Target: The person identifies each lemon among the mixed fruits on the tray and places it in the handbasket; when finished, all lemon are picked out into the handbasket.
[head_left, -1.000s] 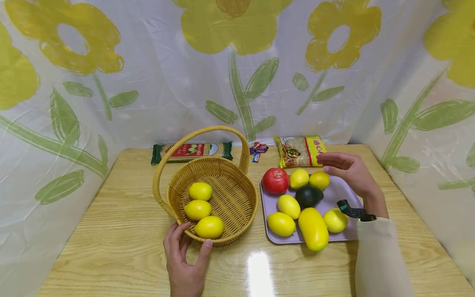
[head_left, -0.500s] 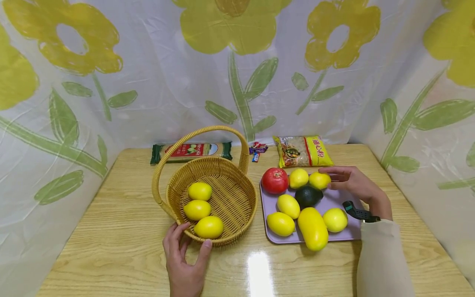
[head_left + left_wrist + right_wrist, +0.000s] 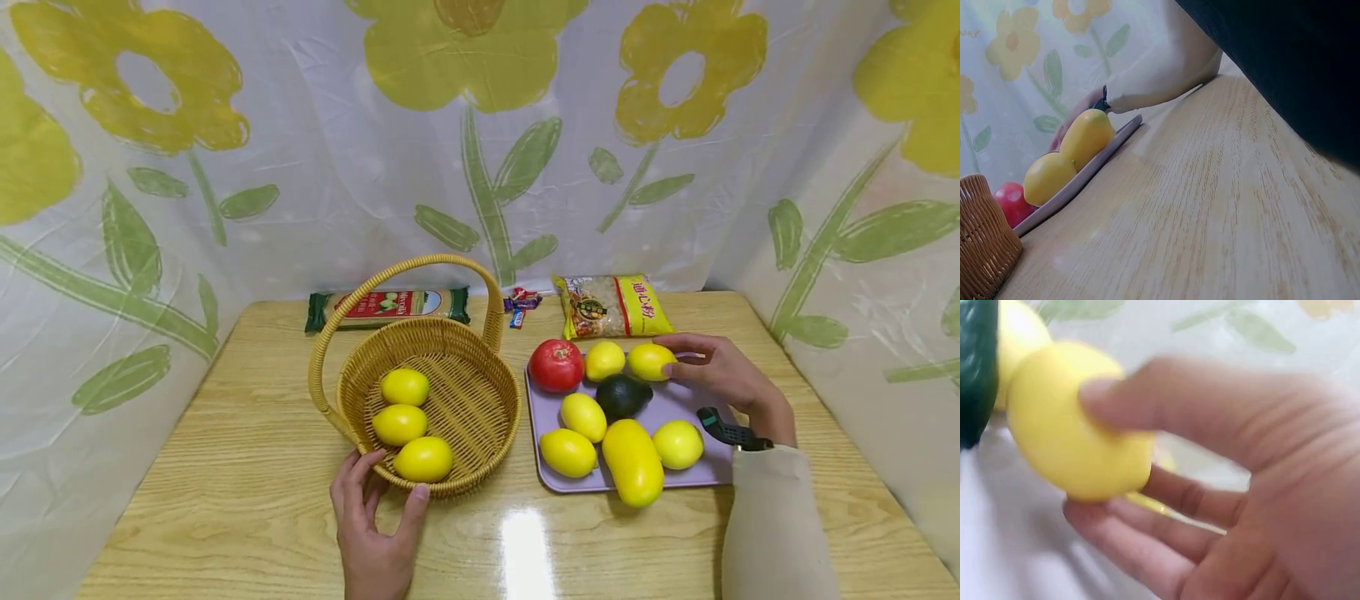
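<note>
At the tray's back edge, my right hand (image 3: pixel 722 371) pinches a yellow lemon (image 3: pixel 651 362). In the right wrist view the thumb presses on the near face of this lemon (image 3: pixel 1066 425) and the fingers support it from below. My left hand (image 3: pixel 378 525) holds the front left rim of a wicker basket (image 3: pixel 480 475), its thumb at the front rim and index fingertip on the left rim. Inside the basket are three lemons (image 3: pixel 400 425) in a column. The purple tray (image 3: pixel 558 483) bears several more lemons (image 3: pixel 583 417), a dark green avocado (image 3: pixel 624 397), a red pomegranate-like fruit (image 3: pixel 556 365) and a long yellow fruit (image 3: pixel 633 463).
Along the back of the wooden table (image 3: pixel 247 433) lie a green-ended noodle pack (image 3: pixel 405 305), small wrapped candies (image 3: pixel 521 302) and a yellow food bag (image 3: pixel 613 307). The basket's tall handle (image 3: pixel 420 260) arches over it. A flowered curtain (image 3: pixel 315 167) encloses the table's back and sides.
My right hand has come down from above the tray's back corner and taken hold of the lemon there, which has shifted slightly. The left hand stays at the basket.
</note>
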A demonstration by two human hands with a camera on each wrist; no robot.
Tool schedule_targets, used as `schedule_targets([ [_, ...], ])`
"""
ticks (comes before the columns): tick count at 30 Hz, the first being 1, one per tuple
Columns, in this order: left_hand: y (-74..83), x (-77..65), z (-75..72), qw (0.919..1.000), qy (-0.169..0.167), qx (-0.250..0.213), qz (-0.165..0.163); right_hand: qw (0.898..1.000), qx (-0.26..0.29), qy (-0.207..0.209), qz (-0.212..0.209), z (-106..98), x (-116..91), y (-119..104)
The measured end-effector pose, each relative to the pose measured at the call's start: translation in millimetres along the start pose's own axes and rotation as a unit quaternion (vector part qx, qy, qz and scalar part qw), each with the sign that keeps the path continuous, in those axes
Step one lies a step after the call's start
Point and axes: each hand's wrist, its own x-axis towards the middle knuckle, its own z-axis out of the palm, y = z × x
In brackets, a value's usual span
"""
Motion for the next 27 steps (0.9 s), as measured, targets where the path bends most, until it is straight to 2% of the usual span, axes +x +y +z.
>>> schedule_targets([
  [2,0.3,-0.4,-0.3,1.0,-0.002,0.0,-0.002,0.999,0.039,0.009,-0.023,-1,-2,-5],
  [4,0.5,-0.7,-0.5,1.0,-0.003,0.001,-0.003,0.993,0.094,0.01,-0.064,-3,-2,-14],
  [7,0.6,-0.7,-0.7,1.0,-0.004,0.001,-0.002,0.98,0.151,-0.013,-0.126,-3,-1,-38],
  [9,0.6,-0.5,-0.6,1.0,-0.003,0.001,0.001,0.976,0.156,-0.04,-0.149,1,1,-60],
  [13,0.2,0.1,0.1,1.0,0.002,-0.004,0.007,0.968,0.123,-0.108,-0.188,23,9,-106],
  [17,-0.5,0.2,1.1,0.9999,0.004,-0.008,0.011,0.951,0.109,-0.19,-0.217,61,20,-143],
  [19,-0.7,0.0,1.4,0.9999,0.004,-0.01,0.01,0.947,0.095,-0.218,-0.216,82,22,-158],
  [24,-0.9,0.0,1.4,0.9999,0.002,-0.01,0.011,0.947,-0.022,-0.224,-0.228,131,20,-190],
  [27,-1.0,0.5,0.7,0.9999,0.001,-0.008,0.014,0.932,-0.084,-0.226,-0.271,155,18,-205],
])
